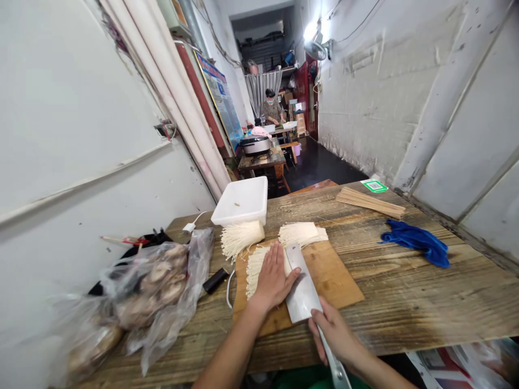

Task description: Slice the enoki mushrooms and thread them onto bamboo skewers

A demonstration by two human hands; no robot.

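Note:
My left hand [273,276] lies flat, fingers together, pressing a bundle of pale enoki mushrooms [256,265] onto a wooden cutting board [332,278]. My right hand [334,332] grips the handle of a steel cleaver [300,286], whose blade rests on the board right beside my left hand. Two more enoki bundles [242,237] [302,233] lie at the board's far edge.
A white lidded tub [242,201] stands behind the board. Clear plastic bags of mushrooms [156,292] sit at left near the wall. Bamboo skewers [370,202] and a blue cloth [417,241] lie at right. Far down the corridor another person [271,108] works at a table.

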